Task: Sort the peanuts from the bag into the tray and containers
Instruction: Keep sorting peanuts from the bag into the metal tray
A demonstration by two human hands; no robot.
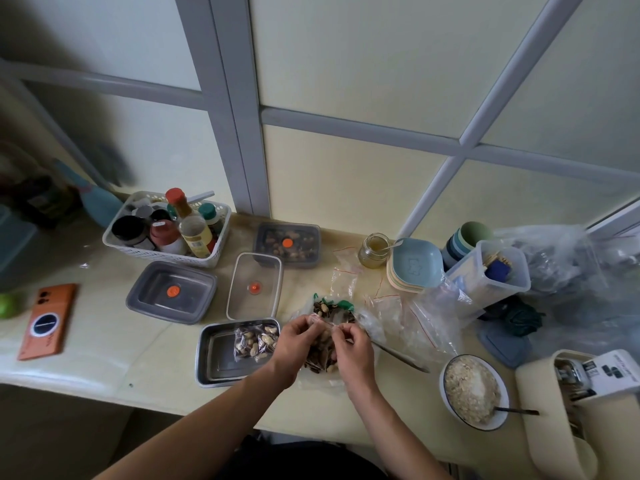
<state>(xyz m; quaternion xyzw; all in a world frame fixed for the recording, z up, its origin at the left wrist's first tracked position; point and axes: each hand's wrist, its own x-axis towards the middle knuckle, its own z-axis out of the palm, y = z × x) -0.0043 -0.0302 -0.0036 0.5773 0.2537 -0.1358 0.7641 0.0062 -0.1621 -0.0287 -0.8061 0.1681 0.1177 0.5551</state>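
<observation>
While both hands work over the bag (329, 308), the entry stands thus. Bag: clear plastic, lying open on the surface (104, 344) just right of the tray (221, 363), holding shelled-looking peanuts mixed with dark husks or seeds. Left hand (298, 341) and right hand (353, 348): fingers curled, each pinching one end of a clear wrapper (323, 322) stretched between them above the bag; whether this is a small packet or the bag's own edge cannot be told. Tray: metal, near the bag's left side, holding small clear packets of peanuts (258, 341) in its far right part, the rest bare. Containers: grey container (188, 289), open; clear container (254, 268) just beside it; lidded container (273, 237) behind, with nuts inside. Step in hand, by judgement: parting or opening a wrapper to reach peanuts, with sorting into the tray begun and the open containers not yet filled. Next move likely calls for a steady opposed pull kept low over the bag, so loose contents do not scatter, then a short carry left to the tray.
</observation>
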